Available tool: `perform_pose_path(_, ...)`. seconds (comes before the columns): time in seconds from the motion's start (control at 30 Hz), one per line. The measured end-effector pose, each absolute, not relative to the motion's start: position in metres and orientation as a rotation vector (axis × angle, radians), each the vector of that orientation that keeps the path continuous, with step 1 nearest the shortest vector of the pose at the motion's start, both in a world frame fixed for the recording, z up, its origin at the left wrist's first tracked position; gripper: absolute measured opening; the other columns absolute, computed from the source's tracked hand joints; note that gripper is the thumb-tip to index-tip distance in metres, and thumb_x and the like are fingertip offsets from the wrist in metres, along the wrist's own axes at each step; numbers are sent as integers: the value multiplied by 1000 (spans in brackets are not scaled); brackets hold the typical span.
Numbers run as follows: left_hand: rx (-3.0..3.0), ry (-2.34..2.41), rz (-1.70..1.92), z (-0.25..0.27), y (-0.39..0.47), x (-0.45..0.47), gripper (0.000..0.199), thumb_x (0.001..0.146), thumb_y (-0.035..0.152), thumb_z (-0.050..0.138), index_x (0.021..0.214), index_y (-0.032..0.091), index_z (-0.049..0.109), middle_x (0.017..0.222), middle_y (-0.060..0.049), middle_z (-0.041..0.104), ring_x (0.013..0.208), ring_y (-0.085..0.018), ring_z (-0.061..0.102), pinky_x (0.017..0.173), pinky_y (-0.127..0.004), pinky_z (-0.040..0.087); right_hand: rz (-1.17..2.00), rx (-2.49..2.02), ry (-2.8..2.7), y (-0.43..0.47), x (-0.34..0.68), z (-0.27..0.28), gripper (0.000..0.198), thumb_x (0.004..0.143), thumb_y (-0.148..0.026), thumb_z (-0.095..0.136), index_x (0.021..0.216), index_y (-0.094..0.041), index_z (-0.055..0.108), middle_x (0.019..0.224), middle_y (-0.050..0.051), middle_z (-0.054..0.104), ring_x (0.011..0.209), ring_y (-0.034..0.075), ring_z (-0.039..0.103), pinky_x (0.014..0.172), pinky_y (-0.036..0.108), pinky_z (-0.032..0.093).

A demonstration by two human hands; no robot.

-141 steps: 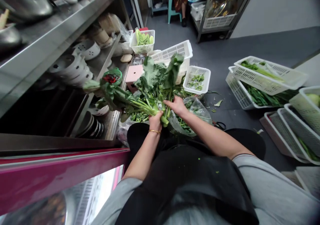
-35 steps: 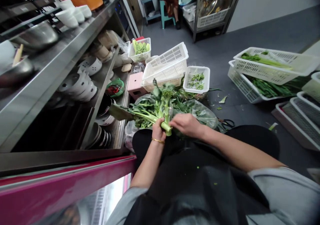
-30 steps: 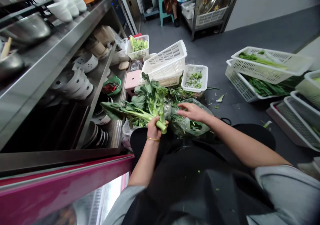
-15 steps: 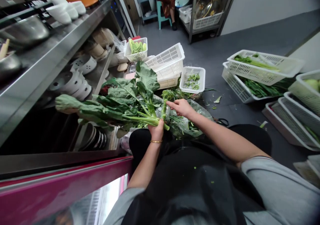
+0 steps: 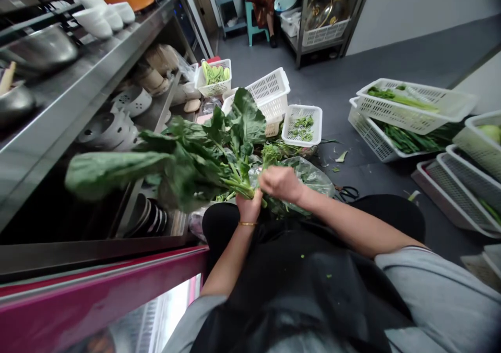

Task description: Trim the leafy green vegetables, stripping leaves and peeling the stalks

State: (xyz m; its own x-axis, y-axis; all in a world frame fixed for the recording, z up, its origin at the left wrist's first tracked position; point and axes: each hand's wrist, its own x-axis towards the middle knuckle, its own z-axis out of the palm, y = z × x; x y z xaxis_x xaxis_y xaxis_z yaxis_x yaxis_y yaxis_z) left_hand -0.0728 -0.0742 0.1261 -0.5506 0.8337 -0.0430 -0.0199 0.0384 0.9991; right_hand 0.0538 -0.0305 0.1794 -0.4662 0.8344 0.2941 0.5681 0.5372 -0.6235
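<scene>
My left hand (image 5: 249, 206), with a gold bangle at its wrist, is closed around the base of a leafy broccoli stalk (image 5: 235, 178). The broad green leaves (image 5: 195, 160) spread to the left and are partly blurred. My right hand (image 5: 281, 181) makes a fist around the side shoot with a small broccoli floret (image 5: 270, 154), whose top sticks out above the fingers. Both hands are close together over my lap; where the shoot meets the stalk is hidden. Below and beyond them lies a clear plastic bag (image 5: 313, 178) with greens.
A white basket (image 5: 302, 143) with small florets stands just beyond, beside stacked white baskets (image 5: 274, 94). Scissors (image 5: 347, 193) lie by my right knee. Vegetable baskets (image 5: 415, 118) stand at right. A steel shelf (image 5: 97, 66) runs along the left. A person (image 5: 260, 3) sits at the back.
My right hand has gone from pointing fingers beside the floret to a fist around its shoot. My left hand and the stalk have shifted slightly right, and the leaves have swung.
</scene>
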Motion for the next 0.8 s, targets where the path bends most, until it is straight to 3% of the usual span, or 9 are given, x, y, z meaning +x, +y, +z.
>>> perform_pose_path(0.07, 679, 1507, 1587, 133, -72, -76, 18, 54, 22, 71, 61, 18, 55, 57, 2, 57, 56, -14, 56, 57, -26, 46, 641, -878, -2290, -48, 63, 177, 37, 84, -45, 48, 61, -17, 56, 64, 6, 57, 62, 14, 54, 57, 25, 38)
perform_pose_path(0.13, 530, 1290, 1509, 143, -73, -83, 21, 56, 28, 68, 69, 15, 57, 59, 1, 58, 50, -13, 55, 52, -26, 45, 881, -890, -2128, -50, 79, 174, 37, 86, -46, 45, 68, -16, 59, 61, 3, 55, 57, 12, 53, 53, 24, 38)
perform_pose_path(0.23, 413, 1006, 1249, 154, -80, -95, 28, 59, 34, 62, 77, 13, 60, 56, -2, 56, 47, -15, 54, 45, -27, 42, 1419, -983, -1637, -26, 99, 177, 34, 87, -42, 47, 103, -14, 59, 57, -3, 53, 45, 9, 49, 42, 20, 35)
perform_pose_path(0.3, 393, 895, 1109, 157, -86, -98, 33, 59, 34, 58, 85, 13, 62, 60, -3, 57, 45, -14, 52, 42, -25, 38, 1728, -861, -1434, -5, 103, 185, 46, 81, -40, 57, 118, -15, 51, 55, -6, 53, 41, 8, 48, 37, 18, 34)
perform_pose_path(0.4, 377, 770, 933, 156, -93, -92, 41, 60, 35, 54, 95, 14, 62, 69, -5, 59, 42, -10, 44, 39, -24, 31, 1983, -640, -1394, 10, 93, 202, 45, 70, -38, 69, 106, -14, 55, 52, -6, 54, 40, 9, 50, 36, 18, 37)
perform_pose_path(0.47, 347, 710, 880, 155, -95, -85, 44, 60, 38, 54, 95, 14, 62, 68, -4, 57, 40, -8, 38, 37, -23, 26, 1975, -624, -1440, 7, 83, 211, 34, 69, -38, 70, 89, -14, 56, 51, -5, 55, 39, 9, 51, 35, 18, 38)
perform_pose_path(0.6, 268, 648, 946, 154, -94, -75, 42, 60, 37, 53, 93, 11, 61, 65, -2, 53, 41, -6, 33, 37, -20, 23, 1565, -864, -1476, -13, 73, 213, 23, 76, -36, 64, 73, -16, 54, 54, -3, 58, 43, 10, 55, 38, 18, 43)
perform_pose_path(0.67, 246, 633, 976, 154, -92, -75, 40, 61, 35, 53, 92, 11, 60, 66, -2, 53, 41, -5, 34, 38, -20, 24, 1476, -910, -1434, -18, 73, 207, 21, 78, -36, 63, 78, -16, 57, 55, -4, 57, 45, 9, 55, 39, 17, 44)
perform_pose_path(0.8, 221, 591, 918, 155, -93, -78, 40, 62, 35, 52, 93, 11, 59, 66, -2, 52, 39, -5, 32, 36, -19, 22, 1713, -776, -1329, -3, 76, 200, 38, 72, -43, 68, 96, -16, 56, 50, -7, 54, 38, 8, 50, 35, 18, 39)
